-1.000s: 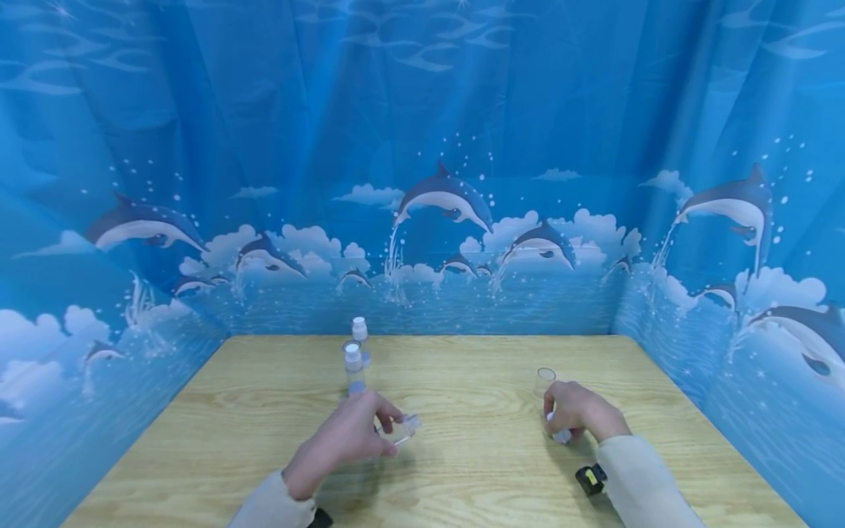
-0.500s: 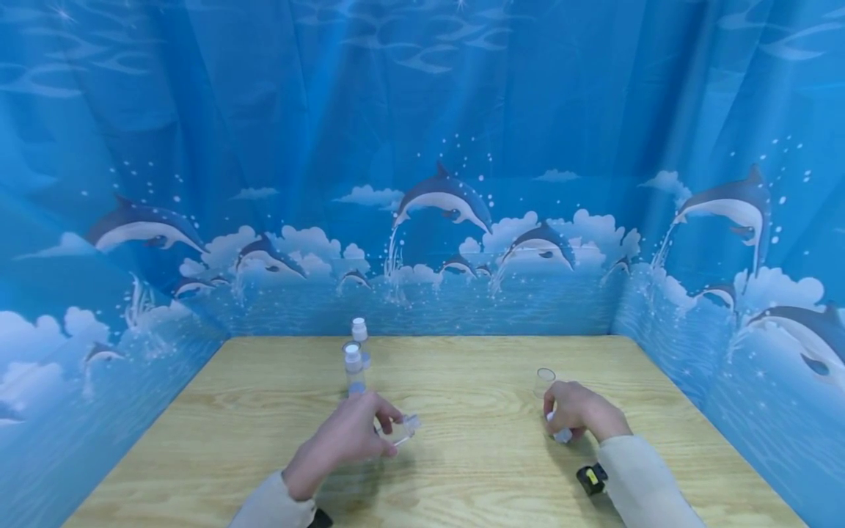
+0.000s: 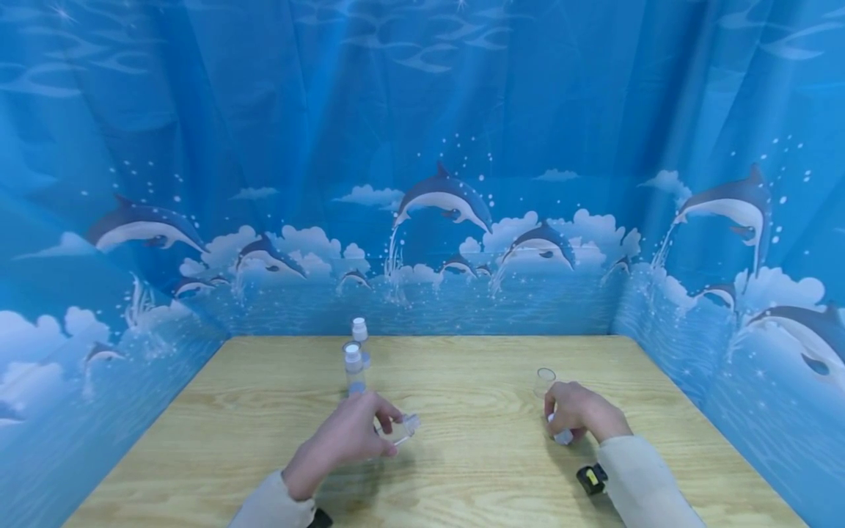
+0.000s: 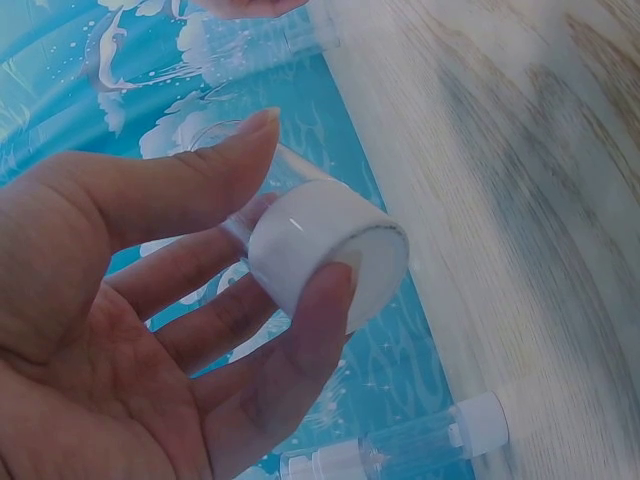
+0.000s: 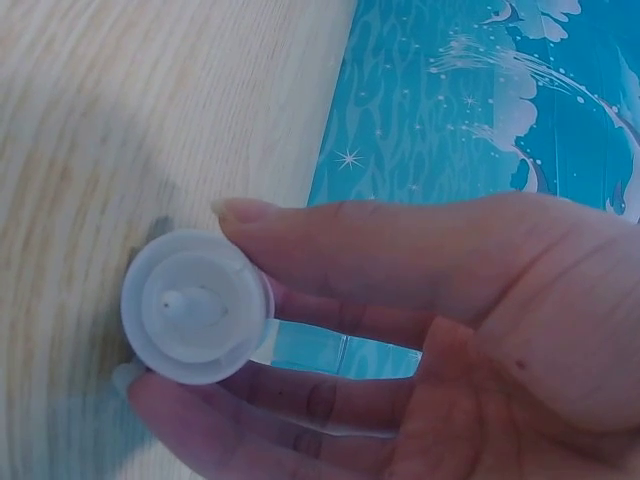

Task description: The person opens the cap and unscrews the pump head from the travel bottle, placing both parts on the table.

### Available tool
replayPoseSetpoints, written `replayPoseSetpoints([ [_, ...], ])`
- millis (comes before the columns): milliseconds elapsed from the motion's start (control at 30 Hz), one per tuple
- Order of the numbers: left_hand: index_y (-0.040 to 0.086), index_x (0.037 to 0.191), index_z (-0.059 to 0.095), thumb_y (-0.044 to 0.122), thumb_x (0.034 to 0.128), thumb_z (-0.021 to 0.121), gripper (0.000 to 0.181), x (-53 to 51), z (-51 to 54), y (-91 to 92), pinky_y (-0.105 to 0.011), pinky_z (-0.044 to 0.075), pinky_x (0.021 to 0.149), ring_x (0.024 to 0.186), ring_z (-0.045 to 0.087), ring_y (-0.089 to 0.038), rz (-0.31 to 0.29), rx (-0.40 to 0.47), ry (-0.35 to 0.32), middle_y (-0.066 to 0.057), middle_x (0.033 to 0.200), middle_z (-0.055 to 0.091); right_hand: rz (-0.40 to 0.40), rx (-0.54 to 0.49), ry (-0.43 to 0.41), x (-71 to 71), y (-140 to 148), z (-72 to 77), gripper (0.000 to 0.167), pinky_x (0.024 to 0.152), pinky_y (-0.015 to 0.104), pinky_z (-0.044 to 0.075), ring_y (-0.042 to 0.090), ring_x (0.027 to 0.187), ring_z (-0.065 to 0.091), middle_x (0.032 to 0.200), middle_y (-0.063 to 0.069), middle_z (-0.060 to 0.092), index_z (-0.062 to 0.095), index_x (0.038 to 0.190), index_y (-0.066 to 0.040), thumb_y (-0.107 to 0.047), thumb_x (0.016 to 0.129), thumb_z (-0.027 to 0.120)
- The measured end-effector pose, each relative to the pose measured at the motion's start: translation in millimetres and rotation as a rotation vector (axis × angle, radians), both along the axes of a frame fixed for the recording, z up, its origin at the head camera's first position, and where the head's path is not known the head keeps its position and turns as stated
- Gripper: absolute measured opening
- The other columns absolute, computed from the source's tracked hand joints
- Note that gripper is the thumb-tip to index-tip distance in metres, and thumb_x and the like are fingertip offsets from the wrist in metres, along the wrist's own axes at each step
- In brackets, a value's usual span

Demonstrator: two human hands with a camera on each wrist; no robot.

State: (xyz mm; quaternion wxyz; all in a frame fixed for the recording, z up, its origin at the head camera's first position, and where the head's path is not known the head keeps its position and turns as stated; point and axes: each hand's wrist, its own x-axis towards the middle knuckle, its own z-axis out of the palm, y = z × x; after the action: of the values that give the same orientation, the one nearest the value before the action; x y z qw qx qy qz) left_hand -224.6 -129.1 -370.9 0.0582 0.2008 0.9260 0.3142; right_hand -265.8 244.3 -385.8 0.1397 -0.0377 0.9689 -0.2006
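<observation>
My left hand [image 3: 356,433] grips a small clear bottle [image 3: 399,431], tilted above the table with its neck towards the right. The left wrist view shows its white base [image 4: 325,250] between my thumb and fingers. My right hand [image 3: 581,411] pinches a small white pump top [image 3: 562,437] low over the table. Seen end-on in the right wrist view, this pump top [image 5: 195,307] is round, with rings and a small nub in its middle. Just behind my right hand stands a clear, open-rimmed cup-like cover [image 3: 545,380].
Beyond my left hand, a clear bottle with a white top [image 3: 353,367] stands on the wood-grain table [image 3: 462,469]. Another white-topped bottle [image 3: 359,330] stands behind it, near the back edge. A blue dolphin-print curtain [image 3: 422,147] encloses the back and sides.
</observation>
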Motion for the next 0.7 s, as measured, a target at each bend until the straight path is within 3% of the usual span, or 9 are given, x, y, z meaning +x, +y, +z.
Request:
replayPoseSetpoints([
  [267,0.008,0.111,0.078,0.007,0.0721,0.090,0.041,-0.4,-0.4,-0.2,-0.036,0.058,0.070,0.081,0.067,-0.015,0.002,0.008,-0.008,0.000,0.088,0.076,0.004,0.002,0.003,-0.1,1,-1.0,0.013,0.060,0.032,0.059,0.019,0.067,0.064,0.098,0.011,0.065,0.068,0.093,-0.008,-0.004,0.083,0.075],
  [467,0.009,0.111,0.079,0.007,0.0721,0.091,0.041,-0.1,-0.8,-0.4,-0.035,0.058,0.070,0.081,0.067,-0.015,0.003,0.011,0.000,0.001,0.087,0.075,-0.007,-0.012,-0.002,0.9,3,0.9,0.015,0.062,0.034,0.056,0.018,0.067,0.056,0.088,0.008,0.061,0.068,0.103,-0.007,-0.013,0.089,0.071],
  [700,0.008,0.110,0.079,0.007,0.0719,0.090,0.040,-0.8,-2.5,0.9,-0.035,0.059,0.070,0.081,0.068,-0.016,-0.013,0.011,0.020,-0.001,0.088,0.076,0.038,0.017,0.029,0.3,9,13.5,0.029,0.067,0.038,0.055,0.022,0.083,0.058,0.118,0.019,0.066,0.066,0.117,-0.003,-0.021,0.095,0.070],
])
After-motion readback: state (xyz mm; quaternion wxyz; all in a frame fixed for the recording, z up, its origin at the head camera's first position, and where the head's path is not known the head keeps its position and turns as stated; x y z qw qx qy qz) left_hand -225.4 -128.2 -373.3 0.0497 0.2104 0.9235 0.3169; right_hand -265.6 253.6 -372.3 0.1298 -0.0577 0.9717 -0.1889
